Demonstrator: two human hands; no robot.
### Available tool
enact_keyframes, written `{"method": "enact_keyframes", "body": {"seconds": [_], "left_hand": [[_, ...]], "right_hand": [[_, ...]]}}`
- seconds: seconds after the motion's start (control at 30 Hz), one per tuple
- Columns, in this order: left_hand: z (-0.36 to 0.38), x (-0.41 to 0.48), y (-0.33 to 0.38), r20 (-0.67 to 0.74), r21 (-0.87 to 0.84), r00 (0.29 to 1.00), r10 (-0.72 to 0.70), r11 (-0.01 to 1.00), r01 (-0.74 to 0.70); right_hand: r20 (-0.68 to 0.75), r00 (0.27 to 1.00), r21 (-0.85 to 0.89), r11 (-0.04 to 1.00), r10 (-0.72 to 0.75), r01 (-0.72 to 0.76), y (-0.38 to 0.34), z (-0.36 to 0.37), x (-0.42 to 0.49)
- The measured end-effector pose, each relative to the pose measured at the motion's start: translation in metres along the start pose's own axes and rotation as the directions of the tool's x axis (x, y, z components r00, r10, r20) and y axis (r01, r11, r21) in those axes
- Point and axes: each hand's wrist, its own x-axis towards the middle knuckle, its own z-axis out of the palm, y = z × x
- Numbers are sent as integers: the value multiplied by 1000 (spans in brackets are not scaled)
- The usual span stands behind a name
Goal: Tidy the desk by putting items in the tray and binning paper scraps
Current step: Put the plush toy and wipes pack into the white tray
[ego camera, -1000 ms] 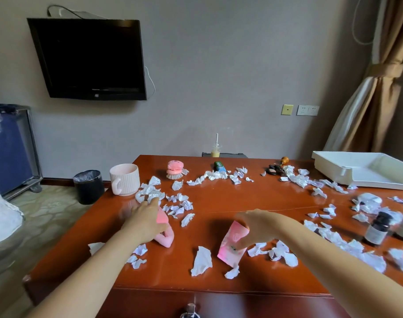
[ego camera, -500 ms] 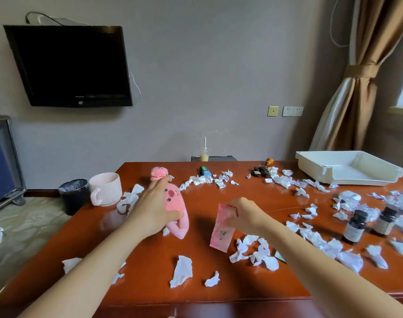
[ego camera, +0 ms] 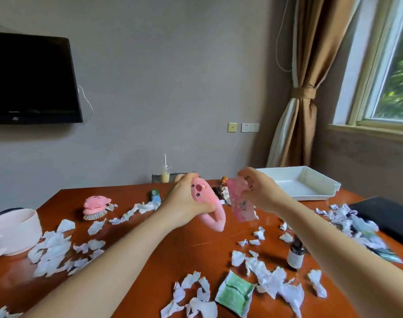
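Both hands grip, raised above desk [ego camera: 131,246]. L hand [ego camera: 184,203] is clenched round pink plush toy [ego camera: 207,203], long axis hanging downward; R hand [ego camera: 260,191] pinches top edge of pink packet [ego camera: 240,206], which dangles. White tray [ego camera: 310,187] sits at desk's far R corner, beyond and R of both hands; R hand nearer it, so packet likely lands first. Paper scraps [ego camera: 51,251] litter desk near tray, w/ mug [ego camera: 13,232] at far L edge and dropper bottle [ego camera: 295,254] on tray's near side.
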Motion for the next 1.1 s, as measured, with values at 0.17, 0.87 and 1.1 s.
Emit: {"method": "enact_keyframes", "body": {"seconds": [0.17,0.87,1.1], "left_hand": [[45,47,32,-20,-69,999,31,997,-32],[246,266,87,95,33,995,41,998,-45],[292,286,68,232,206,973,9,977,-58]], "right_hand": [[-159,983,41,996,90,-85,46,-40,33],[-206,881,70,904,427,-422,241,-74,187],[-130,892,30,901,433,-433,294,-43,197]]}}
